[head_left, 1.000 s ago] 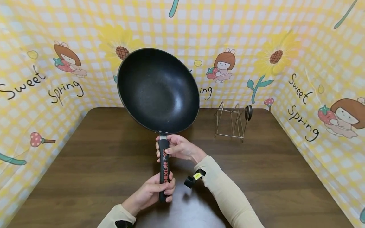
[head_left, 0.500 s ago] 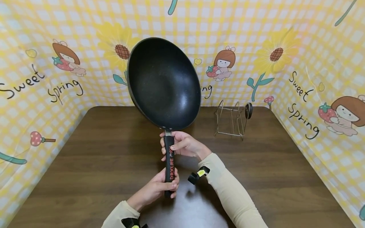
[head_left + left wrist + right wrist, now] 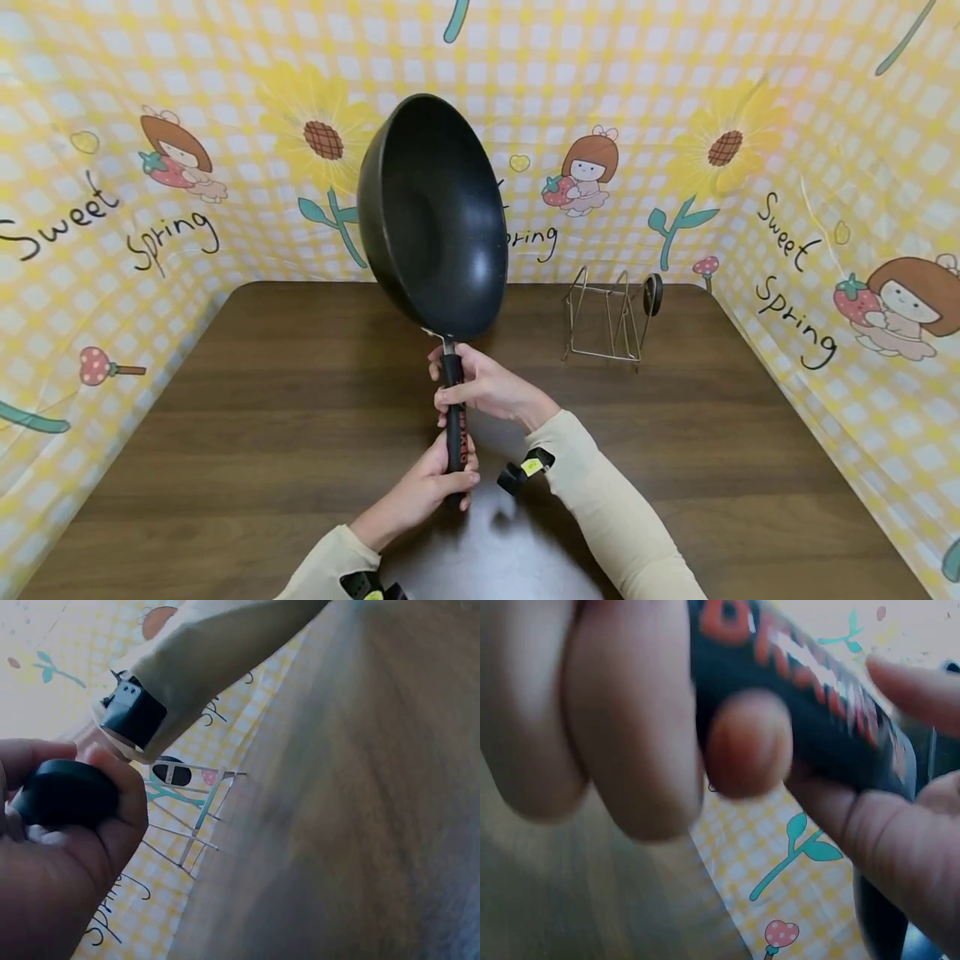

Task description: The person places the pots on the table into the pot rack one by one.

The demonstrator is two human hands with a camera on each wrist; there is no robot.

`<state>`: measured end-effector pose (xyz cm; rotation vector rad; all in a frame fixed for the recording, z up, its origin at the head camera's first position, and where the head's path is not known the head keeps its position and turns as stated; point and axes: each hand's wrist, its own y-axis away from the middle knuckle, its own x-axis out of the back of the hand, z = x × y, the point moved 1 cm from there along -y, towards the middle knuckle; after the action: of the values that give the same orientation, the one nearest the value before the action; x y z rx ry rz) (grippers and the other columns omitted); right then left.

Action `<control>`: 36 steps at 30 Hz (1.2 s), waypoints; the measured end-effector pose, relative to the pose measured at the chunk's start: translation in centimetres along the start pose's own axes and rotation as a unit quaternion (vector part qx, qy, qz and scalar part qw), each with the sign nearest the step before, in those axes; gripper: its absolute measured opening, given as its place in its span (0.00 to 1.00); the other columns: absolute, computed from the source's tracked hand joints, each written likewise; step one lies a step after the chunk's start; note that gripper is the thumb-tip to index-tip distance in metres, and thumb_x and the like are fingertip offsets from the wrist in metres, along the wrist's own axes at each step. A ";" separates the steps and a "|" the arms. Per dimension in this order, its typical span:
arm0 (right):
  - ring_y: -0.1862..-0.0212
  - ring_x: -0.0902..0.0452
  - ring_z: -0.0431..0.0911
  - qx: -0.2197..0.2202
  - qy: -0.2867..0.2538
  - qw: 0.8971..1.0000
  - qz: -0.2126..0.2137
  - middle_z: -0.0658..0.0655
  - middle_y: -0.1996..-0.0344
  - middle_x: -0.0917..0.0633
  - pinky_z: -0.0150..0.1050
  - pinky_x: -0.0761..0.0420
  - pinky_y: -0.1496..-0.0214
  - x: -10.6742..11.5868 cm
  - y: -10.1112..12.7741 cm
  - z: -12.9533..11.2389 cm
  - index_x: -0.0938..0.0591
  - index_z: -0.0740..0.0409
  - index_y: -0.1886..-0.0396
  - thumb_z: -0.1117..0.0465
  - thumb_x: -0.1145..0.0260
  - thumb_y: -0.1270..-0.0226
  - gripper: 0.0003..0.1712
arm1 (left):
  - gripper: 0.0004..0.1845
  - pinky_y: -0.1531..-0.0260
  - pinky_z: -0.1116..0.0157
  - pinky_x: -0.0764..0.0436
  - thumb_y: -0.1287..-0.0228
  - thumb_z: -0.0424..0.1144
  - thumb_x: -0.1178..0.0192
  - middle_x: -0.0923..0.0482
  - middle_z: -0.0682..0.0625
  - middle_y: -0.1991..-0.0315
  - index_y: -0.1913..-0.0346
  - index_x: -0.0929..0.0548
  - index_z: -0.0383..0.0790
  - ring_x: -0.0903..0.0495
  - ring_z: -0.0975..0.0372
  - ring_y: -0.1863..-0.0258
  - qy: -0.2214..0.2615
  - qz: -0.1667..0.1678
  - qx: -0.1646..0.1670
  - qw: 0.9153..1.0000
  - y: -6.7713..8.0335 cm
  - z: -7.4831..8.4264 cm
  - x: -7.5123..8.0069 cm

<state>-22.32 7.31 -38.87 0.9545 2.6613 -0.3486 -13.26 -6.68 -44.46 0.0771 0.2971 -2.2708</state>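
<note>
A deep black wok (image 3: 450, 225) is held up over the table, its bowl tipped upright and turned so that some of the outer left side shows. Its black handle (image 3: 457, 442) with red lettering points down toward me. My left hand (image 3: 423, 487) grips the handle's lower end, thumb across the front. Higher up, close under the bowl, my right hand (image 3: 491, 387) holds the same handle with fingers curled behind it. In the left wrist view the rounded handle end (image 3: 71, 793) pokes out of the left fist. Blurred fingers (image 3: 630, 727) lie by the lettering in the right wrist view.
Toward the back right of the brown wooden table (image 3: 300, 400) stands a thin wire rack (image 3: 603, 357) with a dark round disc (image 3: 653, 295) at its right side. A yellow checked cloth (image 3: 465, 58) with printed figures hangs around the back and sides.
The wok has turned about its handle, so its opening looks narrower and its outer left side shows. Both hands have shifted slightly right and up with it, keeping their hold.
</note>
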 end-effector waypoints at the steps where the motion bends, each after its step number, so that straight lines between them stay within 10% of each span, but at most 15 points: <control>1: 0.71 0.27 0.46 0.000 0.001 1.000 0.008 0.57 0.60 0.33 0.43 0.18 0.64 -0.1 0.0 0.1 0.37 0.60 0.45 0.84 0.51 0.38 0.25 | 0.14 0.77 0.69 0.24 0.36 0.18 0.51 0.34 0.50 0.69 0.53 0.42 0.27 0.30 0.65 0.76 -0.015 0.004 -0.003 1.000 -0.1 -0.1 0.0; 22: 0.72 0.29 0.45 0.062 -0.058 0.994 -0.070 0.53 0.67 0.36 0.38 0.22 0.68 2.5 2.0 0.8 0.35 0.57 0.54 0.86 0.55 0.47 0.26 | 0.12 0.78 0.64 0.22 0.28 0.24 0.52 0.35 0.50 0.69 0.51 0.43 0.22 0.30 0.57 0.79 -0.115 -0.011 -0.002 0.993 -2.0 -1.5 -1.6; 27: 0.72 0.28 0.43 0.083 -0.068 0.989 -0.103 0.52 0.67 0.34 0.37 0.21 0.68 3.0 2.3 0.6 0.34 0.56 0.53 0.86 0.54 0.48 0.27 | 0.11 0.77 0.59 0.20 0.25 0.26 0.56 0.34 0.49 0.69 0.51 0.44 0.21 0.31 0.49 0.76 -0.103 -0.034 -0.025 0.994 -2.4 -1.9 -1.9; 36: 0.72 0.27 0.43 0.113 -0.072 0.983 -0.127 0.52 0.67 0.35 0.36 0.21 0.68 3.3 3.3 -0.3 0.36 0.57 0.54 0.84 0.48 0.47 0.25 | 0.15 0.72 0.66 0.22 0.27 0.26 0.52 0.33 0.50 0.65 0.48 0.45 0.22 0.30 0.63 0.69 -0.010 -0.087 -0.025 0.996 -3.2 -2.0 -2.2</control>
<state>-22.67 11.83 -40.20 0.6181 2.6503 -0.7611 -14.34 -2.54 -45.50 0.0027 0.3632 -2.4343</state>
